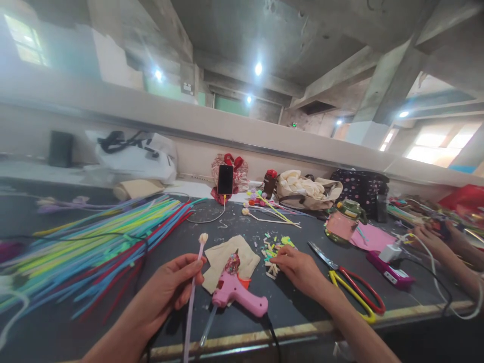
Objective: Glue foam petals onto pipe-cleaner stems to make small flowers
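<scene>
My left hand [183,280] pinches a pale lilac pipe cleaner stem [192,302], held upright with a small cream-coloured bud [203,238] at its top. On the right, my right hand [300,267] reaches down to a pile of short cut pipe cleaner pieces [270,252] in yellow, green and cream. Its fingers are drawn together at the pile's edge, and what they hold, if anything, is hidden. Between my hands a pink hot glue gun [240,295] lies on a beige cloth [217,254], a clear glue stick [208,326] protruding from its back.
Long coloured pipe cleaners [113,242] cover the left. Scissors [346,277] with red and yellow handles, a purple power strip [391,269] and a bottle [342,222] stand right. Behind are finished stems [272,217] and a propped phone [225,180]. Another person's hands [434,239] work far right.
</scene>
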A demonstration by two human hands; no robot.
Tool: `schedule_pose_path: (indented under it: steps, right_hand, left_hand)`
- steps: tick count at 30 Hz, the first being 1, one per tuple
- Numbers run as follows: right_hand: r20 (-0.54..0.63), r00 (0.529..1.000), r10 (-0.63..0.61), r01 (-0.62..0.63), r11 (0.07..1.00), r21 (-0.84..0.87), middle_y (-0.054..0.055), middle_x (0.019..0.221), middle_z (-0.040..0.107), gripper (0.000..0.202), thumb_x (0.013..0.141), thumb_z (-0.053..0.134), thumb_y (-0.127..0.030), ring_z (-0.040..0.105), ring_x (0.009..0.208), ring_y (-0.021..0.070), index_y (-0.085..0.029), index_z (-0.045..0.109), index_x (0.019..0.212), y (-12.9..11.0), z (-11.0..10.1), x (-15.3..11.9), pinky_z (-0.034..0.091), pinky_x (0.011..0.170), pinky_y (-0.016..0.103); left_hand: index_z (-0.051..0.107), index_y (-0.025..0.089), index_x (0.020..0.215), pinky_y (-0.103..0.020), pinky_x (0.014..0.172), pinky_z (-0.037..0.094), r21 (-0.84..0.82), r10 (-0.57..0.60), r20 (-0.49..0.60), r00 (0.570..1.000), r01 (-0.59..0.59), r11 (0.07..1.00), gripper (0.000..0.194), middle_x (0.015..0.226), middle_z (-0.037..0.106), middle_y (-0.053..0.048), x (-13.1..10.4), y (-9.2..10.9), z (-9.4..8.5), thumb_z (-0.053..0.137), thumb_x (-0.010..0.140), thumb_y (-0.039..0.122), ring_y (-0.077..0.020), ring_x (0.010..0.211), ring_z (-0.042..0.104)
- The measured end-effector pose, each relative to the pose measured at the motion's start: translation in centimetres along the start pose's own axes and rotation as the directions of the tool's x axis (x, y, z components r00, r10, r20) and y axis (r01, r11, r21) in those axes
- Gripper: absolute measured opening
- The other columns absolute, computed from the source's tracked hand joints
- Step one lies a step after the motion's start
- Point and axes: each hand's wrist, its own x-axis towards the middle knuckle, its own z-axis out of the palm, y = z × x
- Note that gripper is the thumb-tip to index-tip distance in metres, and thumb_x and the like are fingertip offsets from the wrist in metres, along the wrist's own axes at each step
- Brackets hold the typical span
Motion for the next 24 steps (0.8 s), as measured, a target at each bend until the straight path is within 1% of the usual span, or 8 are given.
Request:
schedule_pose_path:
  steps: [2,4,6,12,18,21,24]
  right_hand:
    - [0.043,0.999,-0.005,0.007,0.999,-0.048,0.004,0.095,0.061,0.022,0.081,0.047,-0.014,0.058,0.084,0.0152,-0.025,0.065,0.09,0.0,0.5,0.1,0.042,0.07,0.024]
    - [0.065,0.998,0.007,-0.002,0.996,-0.087,0.003,0.089,0.062,0.019,0.082,0.046,-0.016,0.057,0.083,0.0158,-0.023,0.064,0.081,0.1,0.6,0.1,0.041,0.07,0.024]
    - [0.064,0.997,0.03,-0.022,0.993,-0.112,0.003,0.082,0.062,0.019,0.084,0.043,-0.018,0.057,0.08,0.0154,-0.021,0.061,0.077,0.4,0.6,0.0,0.041,0.069,0.024]
    - [-0.001,0.995,0.101,-0.1,0.987,-0.125,0.003,0.075,0.061,0.019,0.087,0.037,-0.019,0.056,0.067,0.0148,-0.017,0.056,0.083,0.9,0.1,0.0,0.04,0.063,0.025]
    - [0.046,0.998,0.05,-0.046,0.995,-0.084,0.003,0.085,0.064,0.02,0.085,0.042,-0.017,0.058,0.08,0.0144,-0.02,0.061,0.089,0.1,0.0,0.1,0.041,0.07,0.023]
    - [0.055,0.998,0.042,-0.037,0.995,-0.089,0.004,0.087,0.063,0.022,0.086,0.041,-0.017,0.058,0.081,0.0143,-0.02,0.062,0.091,-0.2,0.1,0.4,0.041,0.07,0.023]
    - [0.079,0.996,0.034,-0.026,0.994,-0.103,0.003,0.086,0.061,0.022,0.085,0.043,-0.017,0.057,0.081,0.0143,-0.021,0.064,0.088,-0.1,0.2,1.0,0.04,0.07,0.022]
  left_hand:
    - [0.059,0.015,0.07,-0.007,0.025,0.025,-0.007,-0.014,0.002,1.0,0.014,1.0,0.024,0.046,0.061,0.003,0.0,0.0,0.0,0.07,0.063,0.034,0.0003,0.025,0.036]
    - [0.059,0.015,0.069,-0.007,0.025,0.024,-0.007,-0.019,-0.009,1.0,0.019,1.0,0.024,0.046,0.061,0.003,-0.1,0.1,0.1,0.071,0.062,0.034,0.0005,0.025,0.036]
    - [0.059,0.015,0.069,-0.007,0.025,0.024,-0.001,-0.016,-0.018,1.0,0.016,1.0,0.023,0.046,0.061,0.003,-0.2,0.2,0.2,0.071,0.062,0.034,0.0007,0.025,0.036]
    - [0.059,0.015,0.069,-0.007,0.025,0.024,-0.008,-0.019,-0.017,1.0,0.018,1.0,0.024,0.047,0.062,0.003,-0.3,0.5,0.2,0.071,0.062,0.034,0.0008,0.025,0.037]
    - [0.059,0.015,0.069,-0.007,0.025,0.024,-0.005,-0.016,-0.01,1.0,0.016,1.0,0.024,0.046,0.061,0.003,-0.3,0.4,0.1,0.071,0.062,0.034,0.0004,0.025,0.037]
    - [0.058,0.015,0.068,-0.007,0.025,0.024,0.0,-0.008,-0.001,1.0,0.008,1.0,0.022,0.046,0.061,0.003,-0.3,0.3,0.1,0.07,0.063,0.033,0.0003,0.025,0.038]
    - [0.058,0.015,0.068,-0.007,0.025,0.023,0.0,-0.011,-0.001,1.0,0.011,1.0,0.022,0.046,0.061,0.003,-0.3,0.3,0.2,0.07,0.063,0.033,0.0004,0.024,0.037]
